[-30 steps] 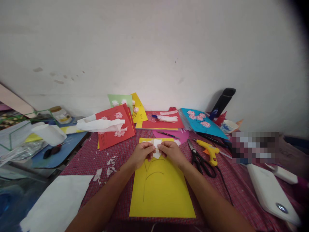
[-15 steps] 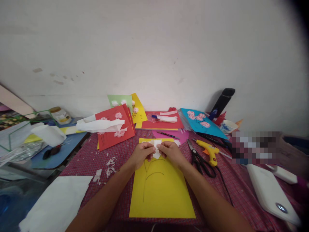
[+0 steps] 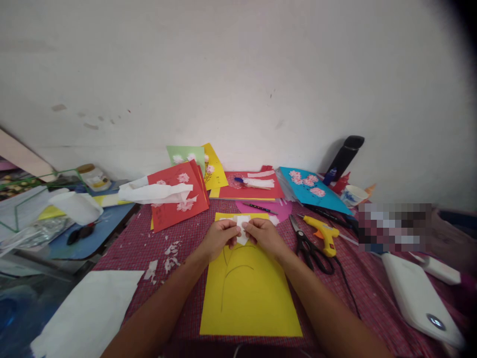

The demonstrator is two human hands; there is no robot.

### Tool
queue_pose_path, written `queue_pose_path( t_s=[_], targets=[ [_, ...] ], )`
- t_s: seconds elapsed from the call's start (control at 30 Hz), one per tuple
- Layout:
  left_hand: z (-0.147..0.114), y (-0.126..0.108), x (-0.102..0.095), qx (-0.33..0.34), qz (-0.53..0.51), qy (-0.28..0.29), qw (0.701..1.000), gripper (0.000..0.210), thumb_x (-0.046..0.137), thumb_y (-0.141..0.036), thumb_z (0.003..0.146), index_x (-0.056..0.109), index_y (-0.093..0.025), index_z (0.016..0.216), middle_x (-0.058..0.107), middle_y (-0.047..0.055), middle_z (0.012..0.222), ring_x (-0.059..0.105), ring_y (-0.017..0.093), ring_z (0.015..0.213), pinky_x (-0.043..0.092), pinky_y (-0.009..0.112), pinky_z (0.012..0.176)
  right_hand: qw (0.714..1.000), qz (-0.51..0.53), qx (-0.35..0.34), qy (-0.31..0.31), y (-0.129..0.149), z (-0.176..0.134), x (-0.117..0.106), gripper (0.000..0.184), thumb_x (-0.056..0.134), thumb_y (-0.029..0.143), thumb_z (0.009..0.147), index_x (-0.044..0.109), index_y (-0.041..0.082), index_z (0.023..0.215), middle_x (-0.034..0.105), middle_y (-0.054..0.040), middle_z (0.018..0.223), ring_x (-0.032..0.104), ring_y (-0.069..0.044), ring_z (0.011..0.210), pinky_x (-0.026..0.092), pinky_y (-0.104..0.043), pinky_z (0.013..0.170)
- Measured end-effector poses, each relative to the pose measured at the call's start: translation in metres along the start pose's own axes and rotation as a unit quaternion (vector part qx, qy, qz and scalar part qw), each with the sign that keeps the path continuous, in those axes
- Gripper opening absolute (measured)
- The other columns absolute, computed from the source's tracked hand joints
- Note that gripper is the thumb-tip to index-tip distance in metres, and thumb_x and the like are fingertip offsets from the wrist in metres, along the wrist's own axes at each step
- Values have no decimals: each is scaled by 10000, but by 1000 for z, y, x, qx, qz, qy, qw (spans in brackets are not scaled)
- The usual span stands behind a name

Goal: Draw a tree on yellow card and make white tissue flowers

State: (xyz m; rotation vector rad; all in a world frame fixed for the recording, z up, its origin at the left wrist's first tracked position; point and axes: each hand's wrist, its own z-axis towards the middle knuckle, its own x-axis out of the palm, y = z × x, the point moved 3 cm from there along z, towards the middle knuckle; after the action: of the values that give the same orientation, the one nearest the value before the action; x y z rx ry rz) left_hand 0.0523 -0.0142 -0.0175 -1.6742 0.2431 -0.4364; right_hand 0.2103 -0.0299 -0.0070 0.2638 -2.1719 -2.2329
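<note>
Both hands meet over the upper part of a yellow sheet of paper (image 3: pixel 257 303) that bears thin curved dark lines. Between them is a small piece of white tissue paper (image 3: pixel 243 237), pinched from either side. My left hand (image 3: pixel 220 237) is closed on its left edge, thumb on top. Thumb and fingers of my right hand (image 3: pixel 264 234) close on the right edge. More white scraps show behind the fingers, partly hidden.
Black scissors (image 3: pixel 306 243) and a yellow glue gun (image 3: pixel 324 233) with its cord lie to the right. A white power bank (image 3: pixel 417 298) is farther right. Red cards (image 3: pixel 175 214), a blue card (image 3: pixel 316 189) and a pen (image 3: pixel 260 208) lie behind. White paper (image 3: pixel 89 313) is at left.
The view has shifted very slightly. Both hands stay almost in place, still pinching the white tissue paper.
</note>
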Motion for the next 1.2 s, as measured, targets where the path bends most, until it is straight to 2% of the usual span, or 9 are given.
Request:
queue_pose_path(
  t_s=[0.3, 0.37, 0.43, 0.5, 0.7, 1.2],
  targets=[
    [-2, -2, 1, -2, -8, -3, 1000, 266, 678, -384, 758, 600, -129, 757, 569, -9, 599, 488, 71, 431, 358, 207, 429, 1000, -9, -1, 12, 1, 0, 1, 388, 557, 508, 850, 573, 183, 639, 510, 29, 515, 404, -98, 428, 304, -232, 429],
    [-1, -1, 0, 3, -8, -3, 1000, 267, 670, -390, 768, 602, -131, 772, 569, -12, 600, 487, 71, 430, 358, 206, 427, 999, -16, -15, -27, 2, 0, -2, 356, 555, 490, 846, 551, 191, 652, 481, 39, 518, 395, -103, 444, 310, -232, 438],
    [-1, 0, -1, 5, -3, -7, 1000, 270, 664, -394, 773, 606, -130, 782, 571, -12, 602, 482, 68, 428, 357, 203, 425, 995, -22, -58, -84, 5, 0, -6, 279, 583, 437, 825, 534, 197, 692, 475, 42, 565, 408, -108, 492, 333, -229, 468],
    [0, 1, -1, 6, 10, -13, 1000, 274, 667, -397, 769, 603, -130, 766, 567, -11, 591, 482, 70, 428, 354, 200, 420, 987, -35, -109, -109, 10, -2, -8, 195, 607, 365, 802, 533, 200, 729, 494, 33, 633, 438, -117, 555, 365, -229, 513],
    [0, -1, -1, 20, 43, -23, 999, 251, 676, -377, 755, 602, -138, 735, 556, -20, 543, 490, 83, 427, 361, 199, 416, 969, -156, -187, -50, 17, -9, 2, 79, 567, 191, 799, 621, 194, 741, 552, 9, 678, 499, -136, 634, 388, -244, 598],
    [-1, -1, 1, -6, 13, -11, 1000, 189, 662, -319, 723, 646, -131, 729, 589, 6, 566, 499, 86, 428, 368, 217, 445, 978, -141, -147, -43, 4, -3, 3, 89, 560, 200, 799, 637, 205, 755, 576, 10, 676, 509, -139, 622, 391, -237, 576]
  ],
)
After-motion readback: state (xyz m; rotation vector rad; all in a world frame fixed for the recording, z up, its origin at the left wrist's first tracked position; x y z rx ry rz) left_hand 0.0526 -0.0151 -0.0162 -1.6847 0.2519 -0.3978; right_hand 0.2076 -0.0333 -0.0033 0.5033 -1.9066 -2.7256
